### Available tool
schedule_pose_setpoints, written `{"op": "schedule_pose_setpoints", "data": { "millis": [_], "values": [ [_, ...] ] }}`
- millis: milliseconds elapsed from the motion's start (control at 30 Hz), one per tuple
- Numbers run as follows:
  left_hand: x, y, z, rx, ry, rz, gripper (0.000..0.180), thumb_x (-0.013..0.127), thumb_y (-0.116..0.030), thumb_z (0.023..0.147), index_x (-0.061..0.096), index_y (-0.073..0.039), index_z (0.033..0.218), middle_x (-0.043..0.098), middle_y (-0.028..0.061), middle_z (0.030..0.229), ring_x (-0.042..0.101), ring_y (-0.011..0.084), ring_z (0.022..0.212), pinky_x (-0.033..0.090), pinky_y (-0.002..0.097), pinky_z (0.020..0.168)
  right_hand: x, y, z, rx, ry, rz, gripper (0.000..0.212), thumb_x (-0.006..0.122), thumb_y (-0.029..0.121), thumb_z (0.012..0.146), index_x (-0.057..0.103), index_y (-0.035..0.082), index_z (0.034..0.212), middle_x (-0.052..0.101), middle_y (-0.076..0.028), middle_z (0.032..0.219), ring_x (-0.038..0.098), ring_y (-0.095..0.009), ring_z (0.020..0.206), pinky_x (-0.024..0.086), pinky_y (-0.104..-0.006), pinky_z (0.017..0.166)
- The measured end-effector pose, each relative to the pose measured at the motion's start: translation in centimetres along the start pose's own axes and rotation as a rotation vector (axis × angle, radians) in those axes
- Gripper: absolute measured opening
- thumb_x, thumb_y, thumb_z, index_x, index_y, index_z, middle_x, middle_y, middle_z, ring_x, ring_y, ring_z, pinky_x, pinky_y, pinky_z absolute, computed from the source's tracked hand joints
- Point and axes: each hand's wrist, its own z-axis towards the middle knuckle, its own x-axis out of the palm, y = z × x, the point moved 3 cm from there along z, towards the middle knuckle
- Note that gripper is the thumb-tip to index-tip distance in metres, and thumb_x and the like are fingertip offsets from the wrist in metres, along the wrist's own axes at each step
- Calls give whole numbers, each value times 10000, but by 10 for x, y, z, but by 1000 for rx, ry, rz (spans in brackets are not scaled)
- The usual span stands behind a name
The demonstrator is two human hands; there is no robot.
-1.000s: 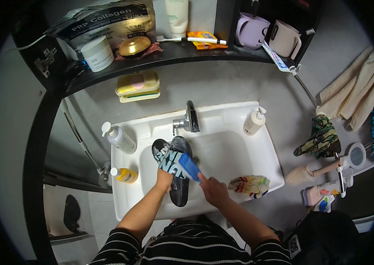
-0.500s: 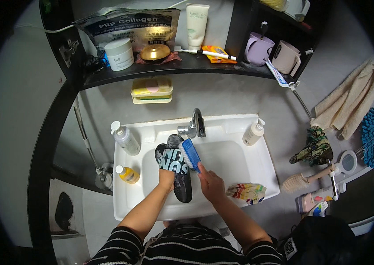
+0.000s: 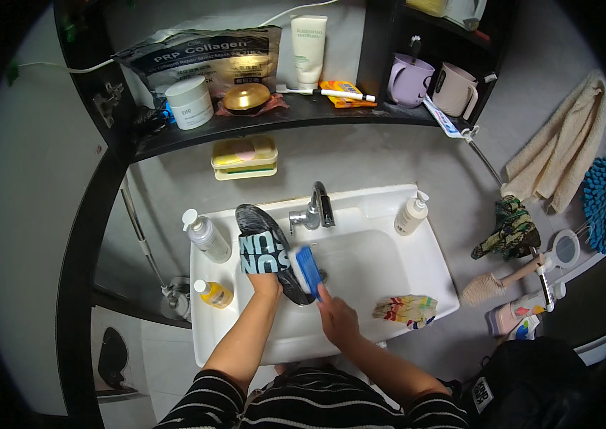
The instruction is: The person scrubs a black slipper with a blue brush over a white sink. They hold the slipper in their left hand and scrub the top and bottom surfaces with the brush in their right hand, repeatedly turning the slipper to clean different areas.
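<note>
My left hand point(image 3: 266, 284) is pushed under the wide strap of a black slipper point(image 3: 296, 289), holding it over the left half of the white sink point(image 3: 374, 202). The strap has pale blue lettering and covers my fingers. The toe points up and left, and whitish streaks of suds show on the sole. In my right hand point(image 3: 339, 319) is a blue scrubbing brush point(image 3: 309, 267), gripped by its near end. Its pale bristles face left, against or very near the slipper's right edge; I cannot tell whether they touch.
A chrome faucet point(image 3: 314, 209) stands behind the slipper. On the left rim are a pump bottle point(image 3: 206, 237) and a yellow bottle point(image 3: 214, 294); another pump bottle point(image 3: 411, 214) is at back right. A patterned cloth point(image 3: 406, 310) lies at front right. A black shelf point(image 3: 303, 127) overhangs the wall.
My left hand has moved the slipper left and tilted its toe further left. The brush has dropped slightly toward me, along the slipper's right edge. The whole view has shifted a little.
</note>
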Motion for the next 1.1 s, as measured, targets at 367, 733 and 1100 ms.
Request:
{"op": "schedule_pose_setpoints", "data": {
  "millis": [367,733,1100],
  "values": [
    [-35,21,3,102,-33,142,267,464,-205,963,475,-133,1220,534,18,1057,541,145,917,487,300,813,7,11,6,-81,-8,18,484,600,59,856,497,95,1327,565,-131,698,578,-310,590,477,-397,526],
    [-38,31,-16,-217,-240,168,323,434,-202,979,427,-22,1247,575,134,1112,614,242,945,527,372,815,-2,-7,24,-4,-80,-78,409,563,144,897,530,115,1304,574,-128,715,568,-310,590,474,-413,540],
    [-29,49,-65,-190,2,433,318,489,-68,926,390,-35,1226,516,113,1146,497,204,1063,406,316,921,25,-10,20,95,197,-186,415,516,204,915,500,188,1329,596,-153,753,611,-363,669,494,-478,603]
  ]
}}
